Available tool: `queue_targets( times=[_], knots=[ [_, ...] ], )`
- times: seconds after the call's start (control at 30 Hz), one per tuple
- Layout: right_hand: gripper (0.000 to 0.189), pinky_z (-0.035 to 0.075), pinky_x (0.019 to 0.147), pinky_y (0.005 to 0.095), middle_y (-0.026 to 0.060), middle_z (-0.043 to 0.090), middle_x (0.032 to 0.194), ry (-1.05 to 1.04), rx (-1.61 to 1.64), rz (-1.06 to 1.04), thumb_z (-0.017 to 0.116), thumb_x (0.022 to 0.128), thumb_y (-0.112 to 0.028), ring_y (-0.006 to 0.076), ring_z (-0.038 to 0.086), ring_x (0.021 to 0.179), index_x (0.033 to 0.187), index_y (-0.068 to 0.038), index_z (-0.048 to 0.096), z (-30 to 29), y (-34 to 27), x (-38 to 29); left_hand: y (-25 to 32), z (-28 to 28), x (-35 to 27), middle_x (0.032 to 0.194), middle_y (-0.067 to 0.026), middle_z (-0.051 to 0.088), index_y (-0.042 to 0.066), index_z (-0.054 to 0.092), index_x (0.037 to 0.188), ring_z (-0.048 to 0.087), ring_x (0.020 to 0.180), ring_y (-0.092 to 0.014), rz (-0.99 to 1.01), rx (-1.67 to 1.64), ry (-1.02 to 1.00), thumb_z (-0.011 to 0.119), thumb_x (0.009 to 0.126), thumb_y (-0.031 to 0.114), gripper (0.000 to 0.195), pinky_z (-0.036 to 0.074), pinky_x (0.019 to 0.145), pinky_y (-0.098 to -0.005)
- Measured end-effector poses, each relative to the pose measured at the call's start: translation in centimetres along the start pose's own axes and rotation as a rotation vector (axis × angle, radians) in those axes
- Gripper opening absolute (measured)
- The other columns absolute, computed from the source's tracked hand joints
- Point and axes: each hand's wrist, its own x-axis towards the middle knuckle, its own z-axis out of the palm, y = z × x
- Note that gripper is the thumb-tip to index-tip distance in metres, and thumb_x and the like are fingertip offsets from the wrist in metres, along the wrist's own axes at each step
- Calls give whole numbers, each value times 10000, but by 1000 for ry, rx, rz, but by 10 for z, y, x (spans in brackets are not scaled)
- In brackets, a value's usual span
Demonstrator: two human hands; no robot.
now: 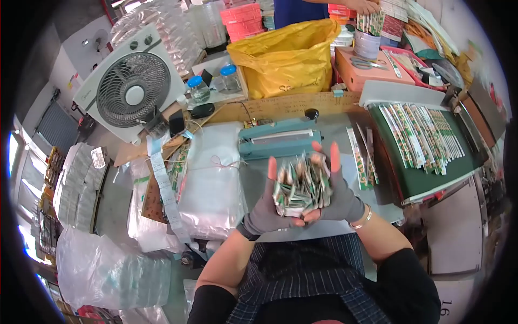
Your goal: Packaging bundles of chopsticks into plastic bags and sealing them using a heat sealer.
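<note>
A thick bundle of slim, printed paper-wrapped sticks [301,190], probably wrapped chopsticks, is seen end-on between my hands. My left hand [265,204], in a grey fingerless glove, presses its left side. Around the right side is my right hand [342,198], gloved the same way, with its fingers pointing up. The thumbs come close together at the bundle's near lower edge. Just beyond lies a teal bar-type bag sealer [279,141]. A few loose wrapped sticks [356,162] rest on the grey table to the right.
Clear plastic bags [212,178] are stacked left of my hands, beside a hanging label strip [164,182]. More wrapped sticks [417,137] line a green board [441,182]. Behind stand a box fan [133,87] and a yellow sack [287,60]. Another person's hand [364,6] grips sticks above a tin.
</note>
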Motion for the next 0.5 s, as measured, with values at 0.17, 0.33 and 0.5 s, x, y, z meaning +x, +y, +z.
queue_targets(
  times=[0.17,0.33,0.5],
  knots=[
    [998,383,976,325,145,431,1329,-178,40,281,829,639,-245,195,446,1197,1422,-50,241,10,16,25,-34,-43,-11,1262,-65,502,55,303,1372,497,1130,-160,-393,39,137,783,700,149,831,423,959,-352],
    [516,484,824,312,108,541,1125,391,550,554,555,823,-74,174,564,959,1309,-74,380,54,-32,28,28,0,2,1086,-100,609,5,458,1237,610,973,-181,-413,-181,329,642,796,126,493,491,861,-320],
    [484,463,867,289,77,577,1088,47,53,555,585,854,-105,139,554,978,1301,-47,409,26,-21,30,-17,7,-28,1089,-143,613,0,463,1230,627,966,-248,-509,-772,251,648,775,203,531,517,868,-370]
  ],
)
